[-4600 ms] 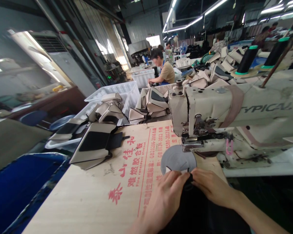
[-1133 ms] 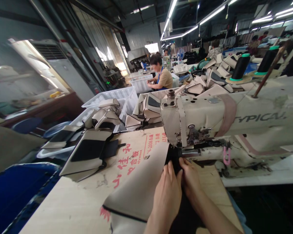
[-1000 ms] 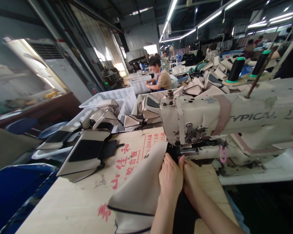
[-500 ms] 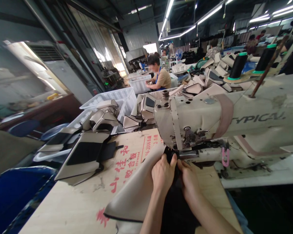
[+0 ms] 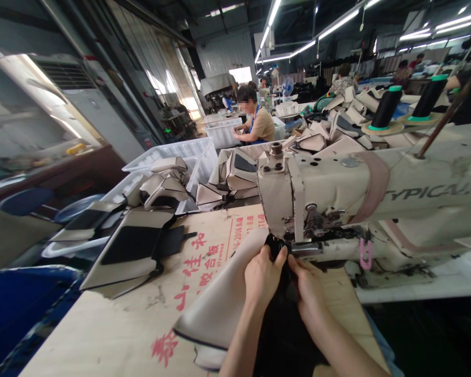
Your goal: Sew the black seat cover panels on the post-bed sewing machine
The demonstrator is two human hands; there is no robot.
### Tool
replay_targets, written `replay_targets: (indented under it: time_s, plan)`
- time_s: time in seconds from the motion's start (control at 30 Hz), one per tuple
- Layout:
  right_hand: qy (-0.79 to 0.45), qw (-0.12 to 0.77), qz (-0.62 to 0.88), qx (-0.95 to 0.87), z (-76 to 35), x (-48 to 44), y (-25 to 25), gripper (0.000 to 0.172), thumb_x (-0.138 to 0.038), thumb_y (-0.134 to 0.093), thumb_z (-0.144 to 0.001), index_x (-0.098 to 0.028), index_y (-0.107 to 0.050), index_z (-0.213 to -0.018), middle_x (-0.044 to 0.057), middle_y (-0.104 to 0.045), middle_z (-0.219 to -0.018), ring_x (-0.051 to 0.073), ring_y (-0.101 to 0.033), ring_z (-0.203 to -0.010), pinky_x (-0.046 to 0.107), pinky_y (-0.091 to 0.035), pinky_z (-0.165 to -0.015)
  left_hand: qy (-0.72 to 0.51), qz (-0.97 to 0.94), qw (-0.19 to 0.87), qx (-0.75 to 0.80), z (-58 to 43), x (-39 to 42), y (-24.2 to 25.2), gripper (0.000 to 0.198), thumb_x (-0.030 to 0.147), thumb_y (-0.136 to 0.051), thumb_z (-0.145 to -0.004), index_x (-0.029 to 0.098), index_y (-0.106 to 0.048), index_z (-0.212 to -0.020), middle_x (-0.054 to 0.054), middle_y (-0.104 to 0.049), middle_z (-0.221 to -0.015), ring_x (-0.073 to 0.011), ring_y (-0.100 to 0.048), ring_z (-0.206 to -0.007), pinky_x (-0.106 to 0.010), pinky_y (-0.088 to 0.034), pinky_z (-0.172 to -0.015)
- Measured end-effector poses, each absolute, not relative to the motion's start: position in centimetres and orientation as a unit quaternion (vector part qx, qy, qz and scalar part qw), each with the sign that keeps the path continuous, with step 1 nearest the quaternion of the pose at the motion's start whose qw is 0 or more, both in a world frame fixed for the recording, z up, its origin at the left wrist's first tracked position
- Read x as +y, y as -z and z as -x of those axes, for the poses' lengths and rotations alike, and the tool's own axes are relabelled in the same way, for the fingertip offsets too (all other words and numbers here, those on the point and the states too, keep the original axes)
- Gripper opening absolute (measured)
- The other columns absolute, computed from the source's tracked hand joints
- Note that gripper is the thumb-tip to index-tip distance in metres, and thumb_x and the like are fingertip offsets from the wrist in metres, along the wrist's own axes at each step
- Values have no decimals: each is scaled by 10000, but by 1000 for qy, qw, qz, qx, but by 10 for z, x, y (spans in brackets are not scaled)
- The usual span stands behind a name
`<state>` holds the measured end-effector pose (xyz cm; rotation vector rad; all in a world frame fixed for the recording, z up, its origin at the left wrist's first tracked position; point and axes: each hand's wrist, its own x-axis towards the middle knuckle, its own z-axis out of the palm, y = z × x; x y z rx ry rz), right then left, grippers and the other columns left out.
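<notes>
A beige fabric piece with black edging (image 5: 220, 306) lies partly over the plywood board and runs up to the needle area of a sewing machine (image 5: 325, 183). My left hand (image 5: 262, 272) is closed on its dark edge, just in front of the machine's presser foot. Close beside it, my right hand (image 5: 304, 277) pinches the black fabric (image 5: 284, 330) that hangs between my forearms. Both hands touch the material below the machine head. The needle itself is too small and dark to make out.
A finished-looking beige and black piece (image 5: 135, 246) rests on the plywood board (image 5: 102, 335) at left. Behind it, white plastic crates (image 5: 202, 157) hold more pieces. Black thread cones (image 5: 387, 107) stand on the machine's far side. A co-worker (image 5: 259, 118) sits beyond the crates.
The view has shifted slightly, so the machine appears a little farther right. The free corner of the beige fabric has shifted a little to the right. Both hands keep their hold near the needle area.
</notes>
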<state>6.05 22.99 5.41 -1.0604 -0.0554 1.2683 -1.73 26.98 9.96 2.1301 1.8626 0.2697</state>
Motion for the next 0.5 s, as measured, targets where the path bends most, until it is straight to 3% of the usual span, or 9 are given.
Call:
replay_targets:
  time_s: [0.27, 0.5]
  plan:
    - [-548, 673, 496, -32, -59, 236, -52, 386, -367, -763, -549, -126, -714, -846, 85, -696, -879, 193, -630, -724, 252, -461, -559, -86, -729, 173, 657, 16, 277, -102, 403, 547, -358, -847, 193, -539, -784, -60, -667, -730, -212, -638, -731, -246, -343, -567]
    - [-513, 646, 557, -98, -62, 234, -52, 445, -464, -714, -598, -107, -706, -863, 78, -683, -723, 148, -565, -534, 232, -369, -425, -85, -726, 175, 660, 14, 279, -102, 412, 554, -346, -844, 195, -539, -782, -68, -667, -735, -226, -638, -740, -254, -344, -560]
